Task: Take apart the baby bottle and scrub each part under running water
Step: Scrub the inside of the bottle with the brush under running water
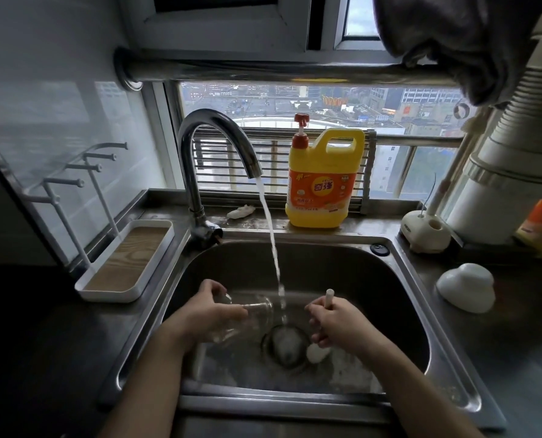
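My left hand (pixel 211 311) grips the clear glass bottle body (pixel 253 314) lying sideways over the steel sink (pixel 342 263), its open mouth facing right. My right hand (pixel 334 322) is wrapped round the white handle of a bottle brush (pixel 329 295); the brush's pale sponge head (pixel 317 354) hangs below the fist, beside the drain (pixel 287 344). Water runs from the chrome tap (pixel 219 143) and falls between the bottle mouth and my right hand. A white dome-shaped bottle cap (pixel 465 286) lies on the counter to the right of the sink.
A yellow detergent jug (pixel 321 181) with a red pump stands on the sill behind the sink. A white drying rack with a wood-look tray (pixel 127 260) sits at the left. A white brush stand (pixel 424 229) and a ribbed white duct (pixel 522 128) are at the right.
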